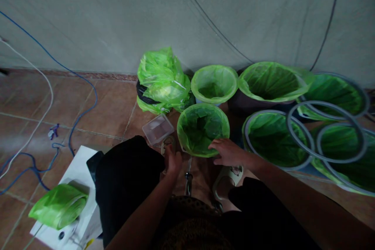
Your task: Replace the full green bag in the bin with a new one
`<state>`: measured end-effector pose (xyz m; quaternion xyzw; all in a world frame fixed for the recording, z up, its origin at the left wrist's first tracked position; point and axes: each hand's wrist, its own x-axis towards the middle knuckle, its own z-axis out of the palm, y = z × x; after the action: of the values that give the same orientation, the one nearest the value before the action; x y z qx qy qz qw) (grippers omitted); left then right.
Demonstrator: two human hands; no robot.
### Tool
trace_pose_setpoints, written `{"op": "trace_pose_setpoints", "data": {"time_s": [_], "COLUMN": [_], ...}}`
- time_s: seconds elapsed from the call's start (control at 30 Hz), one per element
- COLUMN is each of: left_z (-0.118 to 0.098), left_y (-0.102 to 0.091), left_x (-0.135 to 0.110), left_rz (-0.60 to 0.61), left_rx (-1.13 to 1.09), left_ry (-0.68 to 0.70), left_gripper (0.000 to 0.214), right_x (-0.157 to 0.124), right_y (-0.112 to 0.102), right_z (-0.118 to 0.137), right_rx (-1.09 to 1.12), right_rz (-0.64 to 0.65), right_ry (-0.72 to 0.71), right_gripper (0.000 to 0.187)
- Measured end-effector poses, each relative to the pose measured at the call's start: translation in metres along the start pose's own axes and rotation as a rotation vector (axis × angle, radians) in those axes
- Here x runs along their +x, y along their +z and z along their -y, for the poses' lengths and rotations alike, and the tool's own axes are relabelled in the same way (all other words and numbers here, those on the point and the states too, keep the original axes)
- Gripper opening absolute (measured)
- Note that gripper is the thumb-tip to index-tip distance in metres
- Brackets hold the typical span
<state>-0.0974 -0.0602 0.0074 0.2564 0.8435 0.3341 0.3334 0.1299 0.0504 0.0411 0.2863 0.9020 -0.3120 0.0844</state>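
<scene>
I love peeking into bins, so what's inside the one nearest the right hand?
A green bag lines it. The walls and bottom behind the bag are covered, and it's too dim inside to tell if anything else is there.

A tray (158, 129) lies before bags (161, 76), left of the nearest bin (185, 138).

The floor (113, 103) is brown tile with pale joints, and a green-lined bin (185, 134) stands on it. Just left of this bin lies a clear tub (158, 129); left and behind it sits a heap of bags (162, 80), mostly green. Right behind it stands a second bin (215, 82), with a wider bin (271, 82) behind and to its right. Farther right of it are three ringed bins (272, 136). Well left of it lie a blue cable (96, 99) and a white cable (49, 111).
</scene>
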Motion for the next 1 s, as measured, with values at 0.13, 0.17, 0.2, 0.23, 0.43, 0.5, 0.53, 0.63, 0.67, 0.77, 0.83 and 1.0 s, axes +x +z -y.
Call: {"op": "trace_pose_setpoints", "data": {"time_s": [0.13,0.17,0.2,0.23,0.43,0.5,0.53,0.63,0.67,0.77,0.83,1.0], "left_z": [-0.02,-0.025,-0.031,-0.035,-0.046,-0.047,-0.047,-0.046,-0.045,-0.043,-0.044,-0.045], "left_y": [-0.007,-0.007,-0.006,-0.004,0.001,-0.001,-0.002,-0.005,-0.005,-0.005,-0.004,-0.004], "left_x": [-0.016,-0.019,-0.019,-0.019,0.005,0.012,0.014,0.016,0.016,0.015,0.014,-0.004], "left_rz": [0.072,0.133,0.203,0.276,0.554,0.557,0.554,0.55,0.546,0.508,0.451,0.271], "left_rx": [0.419,0.515,0.6,0.672,0.93,0.97,0.974,0.952,0.943,0.912,0.874,0.729], "left_ry": [0.528,0.635,0.715,0.769,0.658,0.608,0.598,0.59,0.589,0.599,0.629,0.71], "left_gripper": [0.05,0.051,0.051,0.051,0.025,0.023,0.023,0.02,0.02,0.023,0.03,0.038], "right_x": [-0.006,-0.006,-0.004,-0.003,0.006,0.008,0.008,0.011,0.012,0.014,0.015,0.009], "right_y": [0.003,0.004,0.005,0.006,0.006,0.005,0.005,0.003,0.003,0.002,0.0,-0.012], "right_z": [-0.002,-0.002,-0.003,-0.003,-0.013,-0.017,-0.018,-0.017,-0.015,-0.01,-0.005,0.015], "right_rx": [-0.166,-0.203,-0.23,-0.243,-0.147,-0.117,-0.105,-0.103,-0.12,-0.182,-0.213,-0.284], "right_rz": [-0.024,-0.034,-0.04,-0.042,0.006,0.006,0.007,0.021,0.032,0.056,0.018,-0.149], "right_ry": [-0.003,-0.001,0.001,0.004,0.063,0.096,0.116,0.169,0.181,0.208,0.228,0.247], "right_gripper": [0.037,0.028,0.019,0.012,0.015,0.019,0.02,0.02,0.019,0.016,0.014,0.016]}}
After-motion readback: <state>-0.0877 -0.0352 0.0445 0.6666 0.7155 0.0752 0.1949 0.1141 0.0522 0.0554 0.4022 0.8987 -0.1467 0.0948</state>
